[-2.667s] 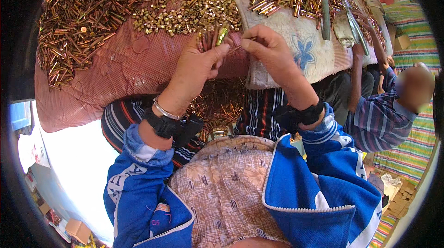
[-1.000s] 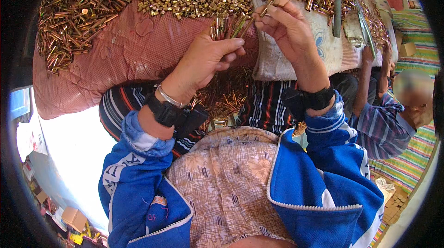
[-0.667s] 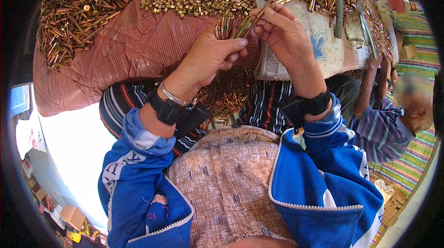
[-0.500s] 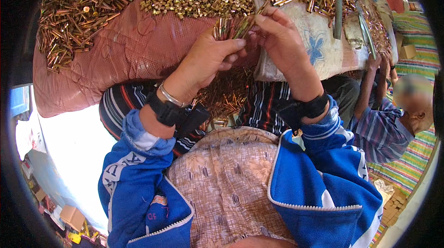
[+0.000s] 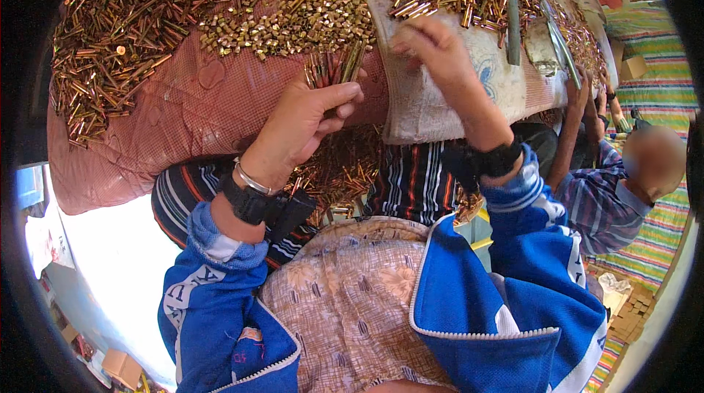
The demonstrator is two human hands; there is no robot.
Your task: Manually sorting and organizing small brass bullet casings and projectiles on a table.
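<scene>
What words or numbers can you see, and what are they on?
Blue cloth jacket, left sleeve: dark capitals on a white band, not copied here.
Right sleeve: dark letters on white, partly hidden by folds.
Left front: small pink-purple marks, too small to read.
Slim, brass-coloured metal pieces in the left hand: no readable writing.

Held tubes (image 5: pixel 350 64): glossy, smooth metal. White cloth (image 5: pixel 419 103): matt, rough.
</scene>
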